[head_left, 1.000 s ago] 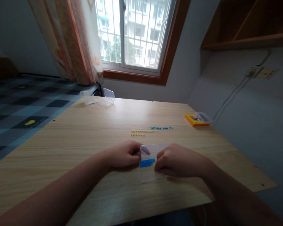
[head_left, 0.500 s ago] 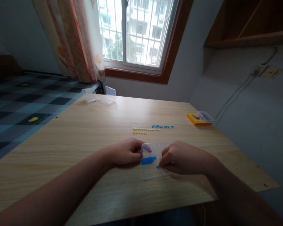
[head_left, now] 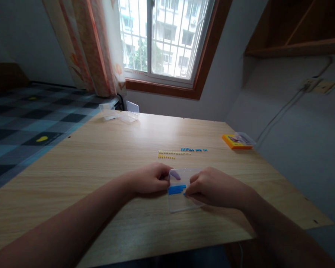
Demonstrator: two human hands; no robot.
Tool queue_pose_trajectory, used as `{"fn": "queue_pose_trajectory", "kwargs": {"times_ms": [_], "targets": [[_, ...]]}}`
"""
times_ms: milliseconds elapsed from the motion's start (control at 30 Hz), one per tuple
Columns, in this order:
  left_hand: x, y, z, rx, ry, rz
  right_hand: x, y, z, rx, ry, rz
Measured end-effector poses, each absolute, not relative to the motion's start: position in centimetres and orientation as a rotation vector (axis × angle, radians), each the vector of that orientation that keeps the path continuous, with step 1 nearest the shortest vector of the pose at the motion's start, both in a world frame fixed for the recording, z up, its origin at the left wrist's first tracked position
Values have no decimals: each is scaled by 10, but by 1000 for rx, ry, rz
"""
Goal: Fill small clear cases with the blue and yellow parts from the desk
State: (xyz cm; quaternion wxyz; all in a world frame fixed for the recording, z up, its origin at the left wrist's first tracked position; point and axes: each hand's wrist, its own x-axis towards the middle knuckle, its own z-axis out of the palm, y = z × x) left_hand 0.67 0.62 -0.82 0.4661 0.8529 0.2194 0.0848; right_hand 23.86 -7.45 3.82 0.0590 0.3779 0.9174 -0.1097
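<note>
A clear plastic tray [head_left: 181, 207] lies on the near part of the table. My left hand [head_left: 153, 178] grips its left edge, fingers closed round the rim. Inside the tray, several narrow blue strips [head_left: 176, 189] lie side by side against the left wall. My right hand [head_left: 208, 188] is over the tray's right half, thumb and finger pinched on a small blue piece [head_left: 184, 194] whose tip just shows, close to the strips' right ends. The rest of that piece is hidden by the fingers.
Beyond the tray, small yellow pieces [head_left: 166, 157], pale pieces [head_left: 174, 153] and blue pieces [head_left: 187, 149] stand in rows on the wooden table [head_left: 123, 149]. A yellow-orange box [head_left: 237, 142] sits at the right edge. Clear open cases [head_left: 130, 117] rest at the far left corner.
My right hand has shifted slightly left, bringing the small blue piece nearer the blue strips. My left hand keeps its hold on the tray. The whole view has shifted a little.
</note>
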Motion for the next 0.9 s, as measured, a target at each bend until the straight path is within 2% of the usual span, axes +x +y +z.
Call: {"fn": "queue_pose_trajectory", "kwargs": {"times_ms": [900], "targets": [[7,6,-6,2122,551,205,237,-74,37,1183,2774,-386]]}}
